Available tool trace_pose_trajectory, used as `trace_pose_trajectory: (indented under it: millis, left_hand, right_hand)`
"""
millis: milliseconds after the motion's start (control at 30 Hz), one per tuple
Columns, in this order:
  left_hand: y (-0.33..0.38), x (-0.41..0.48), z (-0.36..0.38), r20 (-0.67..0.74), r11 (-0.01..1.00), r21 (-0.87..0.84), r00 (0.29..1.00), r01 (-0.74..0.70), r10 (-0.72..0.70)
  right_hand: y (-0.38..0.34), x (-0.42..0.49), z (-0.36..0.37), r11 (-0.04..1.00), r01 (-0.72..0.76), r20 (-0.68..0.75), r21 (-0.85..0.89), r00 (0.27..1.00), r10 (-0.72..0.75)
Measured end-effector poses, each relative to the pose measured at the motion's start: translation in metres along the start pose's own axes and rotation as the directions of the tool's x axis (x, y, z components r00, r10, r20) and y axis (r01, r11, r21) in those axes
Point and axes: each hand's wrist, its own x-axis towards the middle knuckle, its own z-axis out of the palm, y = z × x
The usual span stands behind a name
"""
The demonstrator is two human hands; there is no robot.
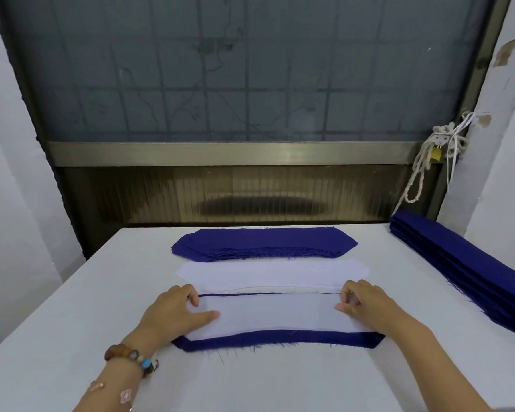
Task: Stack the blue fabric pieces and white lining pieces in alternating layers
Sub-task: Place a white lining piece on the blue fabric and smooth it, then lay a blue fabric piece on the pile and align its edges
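Left hand (176,310) and right hand (366,304) pinch the ends of the white lining piece (277,313), probably to square it over the blue fabric piece (280,338).

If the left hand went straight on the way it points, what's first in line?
Left hand, on the top lining piece, points away and slightly right. First in line looks like the white lining stack, blue stack beyond. Depth unclear.
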Motion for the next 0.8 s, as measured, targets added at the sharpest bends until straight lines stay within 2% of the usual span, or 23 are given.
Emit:
trace_pose_trajectory:
  millis: [67,133,233,467,567,667,733,800]
  left_hand:
    - [0.002,0.007,-0.006,0.062,1.0,0.008,0.998,0.024,-0.024]
    - [0.004,0.016,-0.01,0.059,0.999,-0.002,0.998,0.038,-0.038]
    - [0.009,0.031,-0.01,-0.055,0.996,-0.084,0.998,0.034,-0.039]
    - [0.039,0.076,-0.003,-0.273,0.971,-0.221,0.961,-0.093,0.03]
    - [0.047,0.103,0.004,-0.302,0.976,-0.175,0.951,-0.128,0.071]
    - [0.053,0.129,0.013,-0.257,0.989,-0.086,0.961,-0.124,0.098]
    - [0.059,0.143,0.018,-0.215,0.995,0.041,0.971,-0.095,0.102]
    - [0.066,0.153,0.021,-0.246,0.987,0.155,0.966,-0.046,0.083]
  right_hand:
    - [-0.004,0.005,-0.005,1.0,-0.021,0.059,-0.008,0.998,0.022]
    - [-0.014,0.013,-0.007,1.0,-0.027,0.067,-0.009,0.997,0.027]
    - [-0.035,0.028,-0.005,0.999,0.003,-0.048,0.036,0.999,-0.002]
    - [-0.088,0.086,0.017,0.964,0.236,-0.241,0.125,0.949,-0.201]
    - [-0.103,0.113,0.026,0.951,0.29,-0.269,0.105,0.929,-0.254]
    - [-0.115,0.141,0.031,0.947,0.311,-0.254,0.076,0.925,-0.283]
    - [-0.121,0.158,0.033,0.947,0.308,-0.222,0.084,0.933,-0.284]
    - [-0.126,0.172,0.037,0.948,0.306,-0.189,0.089,0.939,-0.286]
